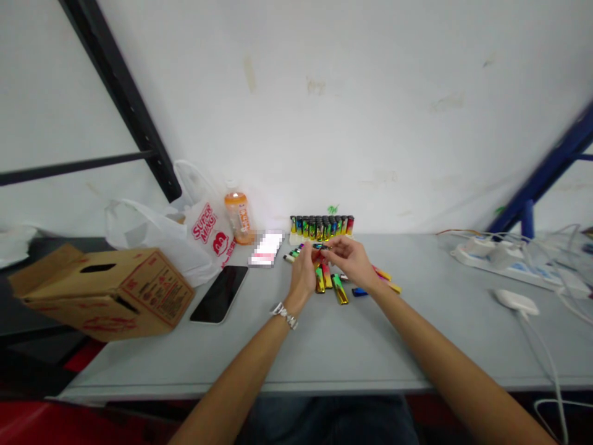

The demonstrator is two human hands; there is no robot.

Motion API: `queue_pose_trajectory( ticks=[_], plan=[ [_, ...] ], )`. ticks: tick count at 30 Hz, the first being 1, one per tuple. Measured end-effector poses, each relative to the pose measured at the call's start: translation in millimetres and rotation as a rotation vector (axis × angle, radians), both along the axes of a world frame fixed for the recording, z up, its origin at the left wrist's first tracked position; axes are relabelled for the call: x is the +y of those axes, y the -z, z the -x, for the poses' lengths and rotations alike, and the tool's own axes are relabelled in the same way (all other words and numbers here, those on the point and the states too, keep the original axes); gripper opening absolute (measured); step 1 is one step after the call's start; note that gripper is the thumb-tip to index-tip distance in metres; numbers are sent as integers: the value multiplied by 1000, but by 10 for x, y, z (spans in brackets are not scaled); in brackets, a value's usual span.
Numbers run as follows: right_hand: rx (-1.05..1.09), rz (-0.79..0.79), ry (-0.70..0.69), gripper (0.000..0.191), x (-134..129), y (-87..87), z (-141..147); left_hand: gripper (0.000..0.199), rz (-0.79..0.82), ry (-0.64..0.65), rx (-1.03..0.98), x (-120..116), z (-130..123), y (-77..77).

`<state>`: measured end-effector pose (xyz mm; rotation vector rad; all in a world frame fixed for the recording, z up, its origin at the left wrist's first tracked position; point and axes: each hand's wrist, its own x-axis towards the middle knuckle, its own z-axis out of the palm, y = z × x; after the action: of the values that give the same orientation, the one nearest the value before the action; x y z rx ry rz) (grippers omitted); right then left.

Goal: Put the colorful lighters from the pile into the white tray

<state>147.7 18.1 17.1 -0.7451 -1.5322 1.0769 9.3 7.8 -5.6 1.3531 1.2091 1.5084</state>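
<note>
The fingers of the left hand [304, 272] and right hand [351, 261] met around a small lighter [319, 246], near the tabletop's [356, 346] back edge. Shiny, metallic-coloured loose lighters [340, 288] lay beneath; others stood upright in a rack [296, 238]. Leftward, a crinkled plastic bag [204, 235] read "SUPER MING" beside a ridged, orange-labelled bottle [238, 216].

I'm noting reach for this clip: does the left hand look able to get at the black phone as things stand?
Probably yes: the black phone lies uncovered, with bare tabletop between it and the left hand, though that hand looks busy among the lighters.
</note>
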Motion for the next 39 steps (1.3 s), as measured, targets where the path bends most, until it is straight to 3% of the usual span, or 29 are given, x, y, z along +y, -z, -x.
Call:
queue_pose_trajectory(
  ticks=[4, 8, 13, 18, 25, 29, 33, 39],
  plan=[
    [-122, -128, 33, 31, 365, -197, 1, 20, -201, -179, 470, 3, 276, 28],
    [-450, -261, 110, 20, 798, -380, 199, 16, -195, -241, 783, -22, 438, 80],
    [-790, -439, 194, 19, 1166, -461, 598, 19, -104, -248, 918, -94, 437, 74],
    [-1073, -467, 192, 22, 1383, -394, 821, 26, -41, -207, 945, -109, 504, 100],
    [-1224, -457, 194, 25, 1425, -434, 891, 23, -44, -173, 972, -27, 574, 158],
    [-1288, -585, 331, 30, 1326, -452, 912, 24, -83, -175, 978, -9, 568, 177],
    [-1322, -618, 431, 40, 1206, -365, 894, 24, -104, -170, 1003, -10, 574, 181],
    [-1370, -612, 444, 47, 1043, -231, 846, 24, -119, -146, 1064, 10, 614, 140]
  ],
)
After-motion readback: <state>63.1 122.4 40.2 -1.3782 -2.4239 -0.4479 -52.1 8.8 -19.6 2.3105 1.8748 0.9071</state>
